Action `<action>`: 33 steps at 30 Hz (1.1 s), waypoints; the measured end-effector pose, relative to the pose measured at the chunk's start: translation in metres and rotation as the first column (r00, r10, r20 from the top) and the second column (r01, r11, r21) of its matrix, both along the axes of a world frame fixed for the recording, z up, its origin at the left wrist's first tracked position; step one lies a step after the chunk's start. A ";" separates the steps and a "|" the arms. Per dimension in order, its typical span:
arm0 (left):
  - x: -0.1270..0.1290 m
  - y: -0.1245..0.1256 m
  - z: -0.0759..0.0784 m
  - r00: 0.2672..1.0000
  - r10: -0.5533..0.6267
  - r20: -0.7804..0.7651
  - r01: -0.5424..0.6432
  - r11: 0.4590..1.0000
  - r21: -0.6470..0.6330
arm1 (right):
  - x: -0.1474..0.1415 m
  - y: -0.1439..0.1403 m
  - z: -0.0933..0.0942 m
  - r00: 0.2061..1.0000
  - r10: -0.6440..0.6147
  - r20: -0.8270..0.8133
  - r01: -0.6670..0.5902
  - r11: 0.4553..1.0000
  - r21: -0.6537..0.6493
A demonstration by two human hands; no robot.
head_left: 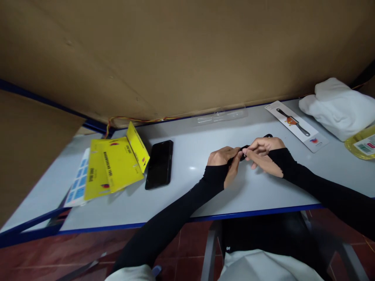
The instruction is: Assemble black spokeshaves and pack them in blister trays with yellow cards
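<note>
Both hands raised just above the grey table (pixel 187 203), meeting a little right of centre, about one o'clock from the near edge. Left hand (pixel 224 162) with fingers curled and pinched shut on one end of a small black strap (pixel 243 150); right hand (pixel 263 154) closed on the other end from the three o'clock side, thumb and forefinger pressed to it, probably so that each end stays steady while worked between the fingertips. Strap itself narrow, dark, matte, mostly hidden by the fingers, with a black tip poking out past the right knuckles; further detail too small to tell. At nine o'clock from the hands, a black phone (pixel 159 164) flat on the table, and beyond it yellow packaging cards (pixel 117 164). At two o'clock, a white backing card (pixel 295 125) printed with a strap picture; past it, white cloth (pixel 340 107).
</note>
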State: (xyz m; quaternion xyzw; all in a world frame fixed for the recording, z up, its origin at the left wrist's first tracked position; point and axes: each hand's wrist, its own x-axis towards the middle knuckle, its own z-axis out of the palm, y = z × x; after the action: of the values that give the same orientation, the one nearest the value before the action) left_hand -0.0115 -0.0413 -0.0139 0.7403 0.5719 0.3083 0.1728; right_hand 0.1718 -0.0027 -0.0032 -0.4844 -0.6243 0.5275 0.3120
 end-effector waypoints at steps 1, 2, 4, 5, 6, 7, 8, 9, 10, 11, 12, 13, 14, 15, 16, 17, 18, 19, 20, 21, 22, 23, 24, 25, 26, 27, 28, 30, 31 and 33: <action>0.000 0.000 0.000 1.000 0.002 -0.003 -0.002 1.000 0.000 | 0.000 0.000 0.000 1.000 0.000 0.019 -0.001 0.999 0.048; 0.000 -0.001 0.000 1.000 0.004 -0.005 -0.004 1.000 0.001 | 0.000 -0.001 0.000 0.999 0.001 0.040 -0.006 0.994 0.112; 0.000 -0.001 0.001 1.000 0.007 0.003 -0.007 1.000 0.002 | 0.000 -0.001 -0.001 0.997 0.007 0.072 -0.023 0.974 0.224; 0.000 0.000 0.001 1.000 0.008 0.011 -0.008 1.000 0.001 | -0.001 -0.002 -0.002 0.998 0.008 0.070 -0.024 0.971 0.239; 0.000 0.000 0.002 1.000 0.010 0.019 -0.010 1.000 -0.001 | -0.002 -0.002 -0.003 0.999 0.006 0.045 -0.016 0.976 0.216; 0.000 0.000 0.002 1.000 0.011 0.026 -0.011 1.000 -0.003 | -0.002 -0.002 -0.003 1.000 -0.005 0.001 0.005 0.986 0.164; 0.000 0.000 0.003 0.999 0.011 0.030 -0.011 1.000 -0.004 | -0.003 -0.001 -0.004 0.998 -0.023 -0.057 0.028 0.995 0.095; 0.000 0.001 0.003 0.999 0.011 0.033 -0.010 1.000 -0.001 | -0.004 -0.001 -0.004 0.992 -0.045 -0.117 0.048 0.999 0.025; 0.000 0.001 0.004 0.999 0.008 0.033 -0.008 1.000 0.001 | -0.005 0.000 -0.004 0.983 -0.065 -0.171 0.060 0.998 -0.032; 0.000 0.001 0.004 0.999 0.007 0.032 -0.007 1.000 0.003 | -0.006 0.000 -0.004 0.973 -0.078 -0.215 0.064 0.995 -0.072; 0.000 0.001 0.005 1.000 0.005 0.031 -0.005 1.000 0.002 | -0.007 0.001 -0.003 0.965 -0.089 -0.246 0.067 0.993 -0.096; 0.000 0.001 0.005 0.999 0.005 0.032 -0.005 1.000 0.002 | -0.007 0.001 -0.003 0.960 -0.094 -0.264 0.067 0.992 -0.110; 0.000 0.001 0.005 0.999 0.008 0.036 -0.008 1.000 0.000 | -0.008 0.000 -0.002 0.958 -0.091 -0.272 0.061 0.991 -0.120; -0.001 0.001 0.006 0.999 0.010 0.040 -0.010 1.000 -0.002 | -0.009 -0.001 -0.001 0.958 -0.088 -0.272 0.056 0.991 -0.124; -0.001 0.001 0.006 0.999 0.014 0.046 -0.014 1.000 -0.005 | -0.009 -0.002 0.000 0.960 -0.082 -0.267 0.050 0.991 -0.125; -0.001 0.001 0.006 0.999 0.019 0.050 -0.019 1.000 -0.007 | -0.010 -0.003 0.001 0.963 -0.076 -0.259 0.045 0.991 -0.125; -0.002 0.001 0.006 0.998 0.022 0.053 -0.022 1.000 -0.008 | -0.010 -0.005 0.002 0.965 -0.067 -0.252 0.037 0.992 -0.122; -0.002 0.001 0.006 0.998 0.026 0.055 -0.025 1.000 -0.008 | -0.011 -0.006 0.003 0.966 -0.058 -0.250 0.029 0.992 -0.119; -0.002 0.001 0.006 0.998 0.026 0.057 -0.026 1.000 -0.006 | -0.010 -0.007 0.003 0.967 -0.052 -0.250 0.024 0.993 -0.112; -0.002 0.001 0.006 0.998 0.026 0.059 -0.026 1.000 -0.004 | -0.010 -0.007 0.003 0.968 -0.045 -0.247 0.019 0.994 -0.103; -0.002 0.001 0.005 0.998 0.025 0.060 -0.025 1.000 -0.004 | -0.010 -0.008 0.003 0.971 -0.039 -0.236 0.018 0.996 -0.091; -0.002 0.001 0.005 0.998 0.024 0.062 -0.023 1.000 -0.004 | -0.009 -0.008 0.002 0.976 -0.036 -0.217 0.022 0.998 -0.066; -0.002 0.002 0.005 0.998 0.022 0.066 -0.022 1.000 -0.006 | -0.008 -0.007 0.000 0.982 -0.035 -0.187 0.030 0.999 -0.027; -0.002 0.002 0.005 0.997 0.021 0.070 -0.020 1.000 -0.009 | -0.007 -0.007 -0.002 0.988 -0.040 -0.151 0.045 0.999 0.029; -0.002 0.002 0.005 0.997 0.016 0.072 -0.016 1.000 -0.012 | -0.005 -0.006 -0.004 0.993 -0.046 -0.110 0.058 0.993 0.104; -0.002 0.002 0.005 0.997 0.012 0.074 -0.011 1.000 -0.013 | -0.004 -0.005 -0.006 0.996 -0.055 -0.069 0.068 0.977 0.202; -0.002 0.003 0.005 0.997 0.008 0.074 -0.007 1.000 -0.014 | -0.003 -0.003 -0.009 0.998 -0.064 -0.028 0.069 0.947 0.315; -0.002 0.003 0.005 0.997 0.006 0.074 -0.004 1.000 -0.021 | 0.000 0.000 -0.014 0.996 -0.080 0.045 0.043 0.842 0.537; -0.002 0.003 0.005 0.997 0.010 0.078 -0.008 1.000 -0.028 | 0.001 0.001 -0.016 0.993 -0.086 0.076 0.020 0.783 0.621; -0.002 0.002 0.005 0.996 0.013 0.093 -0.009 0.999 -0.043 | 0.003 0.003 -0.020 0.987 -0.104 0.121 -0.013 0.703 0.711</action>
State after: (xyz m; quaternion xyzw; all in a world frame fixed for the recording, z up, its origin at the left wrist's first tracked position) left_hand -0.0136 -0.0389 -0.0092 0.7180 0.5738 0.3313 0.2131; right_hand 0.1744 0.0007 -0.0228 -0.3808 -0.7887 0.2006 0.4389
